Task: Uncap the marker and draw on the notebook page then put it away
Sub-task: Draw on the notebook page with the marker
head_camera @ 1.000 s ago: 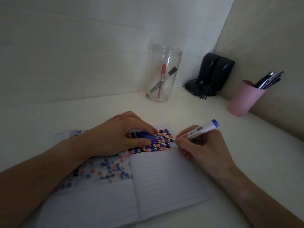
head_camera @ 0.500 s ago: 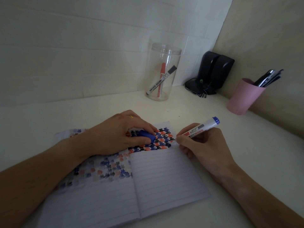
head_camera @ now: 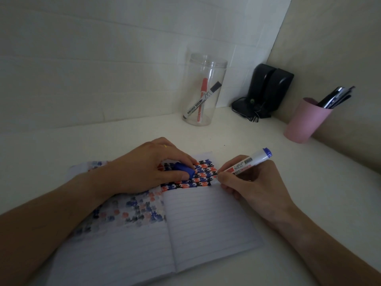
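An open lined notebook point(head_camera: 208, 228) lies on the white desk, its top rows filled with small blue, red and black shapes. My right hand point(head_camera: 251, 182) grips a white marker point(head_camera: 250, 162) with a blue end, tip down at the right edge of the patterned rows. My left hand point(head_camera: 148, 172) rests on the page near the spine and pinches the blue cap point(head_camera: 184, 169) between thumb and fingers. The marker's tip is hidden by my fingers.
A clear plastic jar point(head_camera: 203, 91) with two markers stands at the back by the wall. Black speakers point(head_camera: 266, 91) with a cable sit in the corner. A pink cup point(head_camera: 305, 120) of pens stands at the right wall.
My right hand has shifted the marker slightly along the pattern's right edge. My left hand stays put with the cap.
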`<action>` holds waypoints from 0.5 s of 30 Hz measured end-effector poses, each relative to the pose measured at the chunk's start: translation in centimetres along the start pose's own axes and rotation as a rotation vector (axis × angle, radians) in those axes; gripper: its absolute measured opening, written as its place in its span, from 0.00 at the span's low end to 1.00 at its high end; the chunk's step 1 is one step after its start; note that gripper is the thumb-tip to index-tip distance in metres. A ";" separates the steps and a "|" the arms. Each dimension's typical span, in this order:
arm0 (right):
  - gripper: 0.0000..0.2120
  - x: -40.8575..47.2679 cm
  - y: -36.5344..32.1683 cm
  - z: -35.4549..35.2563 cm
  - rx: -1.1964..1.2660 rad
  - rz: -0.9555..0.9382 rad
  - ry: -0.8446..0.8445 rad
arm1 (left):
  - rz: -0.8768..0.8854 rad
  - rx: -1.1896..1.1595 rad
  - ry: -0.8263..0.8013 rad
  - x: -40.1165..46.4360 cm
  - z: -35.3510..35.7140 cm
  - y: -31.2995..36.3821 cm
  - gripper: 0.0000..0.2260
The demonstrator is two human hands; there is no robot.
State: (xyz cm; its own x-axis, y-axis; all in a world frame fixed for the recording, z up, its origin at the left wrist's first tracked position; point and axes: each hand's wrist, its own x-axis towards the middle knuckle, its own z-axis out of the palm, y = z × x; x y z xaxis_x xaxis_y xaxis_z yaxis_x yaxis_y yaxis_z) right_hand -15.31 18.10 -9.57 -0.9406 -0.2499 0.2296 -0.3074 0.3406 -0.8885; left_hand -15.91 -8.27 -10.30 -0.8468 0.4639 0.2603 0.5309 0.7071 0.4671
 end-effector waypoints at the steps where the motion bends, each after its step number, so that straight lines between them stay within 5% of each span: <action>1: 0.02 0.0 0.0 0.0 -0.020 -0.001 -0.001 | 0.001 0.000 0.002 0.0 0.0 0.0 0.16; 10: 0.06 0.3 0.1 0.1 -0.055 0.058 0.072 | -0.005 0.003 0.000 -0.1 0.0 0.1 0.16; 15: 0.04 0.6 0.2 -0.6 0.184 0.036 0.137 | -0.013 -0.006 0.001 -0.1 0.0 0.1 0.16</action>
State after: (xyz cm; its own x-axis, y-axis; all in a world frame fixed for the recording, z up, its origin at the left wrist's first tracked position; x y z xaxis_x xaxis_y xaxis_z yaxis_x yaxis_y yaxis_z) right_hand -16.05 18.50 -9.35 -0.9652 -0.1107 0.2369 -0.2535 0.1731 -0.9517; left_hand -15.77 -8.29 -10.25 -0.8538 0.4541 0.2547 0.5195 0.7102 0.4752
